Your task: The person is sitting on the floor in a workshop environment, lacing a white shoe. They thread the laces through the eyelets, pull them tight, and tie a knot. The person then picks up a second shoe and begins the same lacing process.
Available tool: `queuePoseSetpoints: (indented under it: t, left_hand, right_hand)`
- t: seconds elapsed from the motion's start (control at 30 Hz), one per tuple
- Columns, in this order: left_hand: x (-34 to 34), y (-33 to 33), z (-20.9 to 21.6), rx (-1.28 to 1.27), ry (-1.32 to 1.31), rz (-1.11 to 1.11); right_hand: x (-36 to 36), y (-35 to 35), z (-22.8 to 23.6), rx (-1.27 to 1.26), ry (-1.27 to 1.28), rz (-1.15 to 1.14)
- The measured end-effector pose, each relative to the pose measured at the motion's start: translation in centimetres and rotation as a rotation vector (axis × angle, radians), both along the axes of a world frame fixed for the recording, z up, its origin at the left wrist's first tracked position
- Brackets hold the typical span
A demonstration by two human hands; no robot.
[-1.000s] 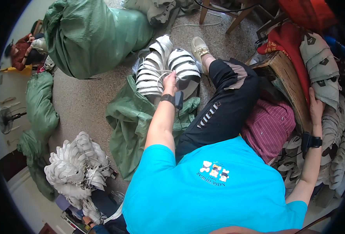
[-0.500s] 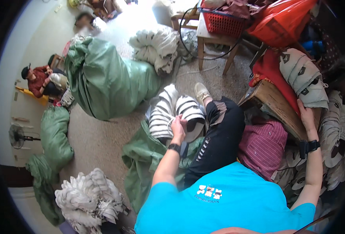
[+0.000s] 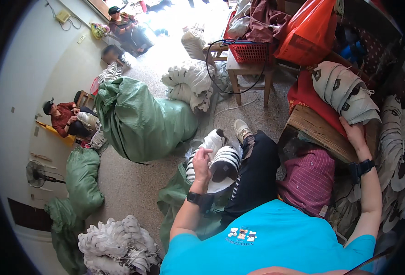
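Note:
My left hand (image 3: 201, 166) is closed beside two nested stacks of white shoe uppers at my feet, fingers curled together; whatever they hold is hidden. The nearer stack (image 3: 225, 164) shows a dark opening; the other stack (image 3: 215, 140) lies partly behind my hand. On the right, my right hand (image 3: 354, 134) grips the near end of a stack of off-white shoe uppers (image 3: 342, 89) with dark patches. That stack rests on a red cloth (image 3: 304, 94) over a wooden bench (image 3: 319, 130). My right fingertips are partly tucked under the uppers.
Large green sacks (image 3: 140, 119) and bundles of white uppers (image 3: 120, 245) stand on the left. Ahead are a stool (image 3: 252, 68) with a red basket (image 3: 252, 51) and a red bag (image 3: 310, 34). More uppers (image 3: 397, 142) line the right. Two people (image 3: 65, 120) sit farther off.
The view has shifted, bringing another seated person in at the top. My left hand has turned and moved slightly over the floor stacks. My right hand stays at the bench stack's near end.

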State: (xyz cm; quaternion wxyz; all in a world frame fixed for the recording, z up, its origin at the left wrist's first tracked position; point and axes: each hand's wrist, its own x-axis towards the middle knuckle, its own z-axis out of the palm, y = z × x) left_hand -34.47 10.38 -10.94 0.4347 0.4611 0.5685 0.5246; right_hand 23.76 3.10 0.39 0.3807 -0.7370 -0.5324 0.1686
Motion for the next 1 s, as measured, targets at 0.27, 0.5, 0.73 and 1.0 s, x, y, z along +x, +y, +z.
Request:
queuePoseSetpoints:
  t: [0.27,0.5,0.73,1.0]
  left_hand:
    - [1.0,1.1,10.0,0.160,-0.118,0.054]
    - [0.1,-0.6,21.5,0.319,-0.318,-0.096]
    - [-0.6,-2.0,33.7,0.560,-0.413,0.032]
    - [0.3,1.5,50.1,1.128,-0.133,0.296]
  right_hand:
    - [1.9,0.2,-1.1,0.008,-0.026,0.079]
    - [2.6,0.1,-1.1,0.031,-0.044,0.071]
    - [2.2,0.8,-1.6,0.008,-0.167,0.049]
    - [0.3,0.0,0.6,0.116,-0.090,0.030]
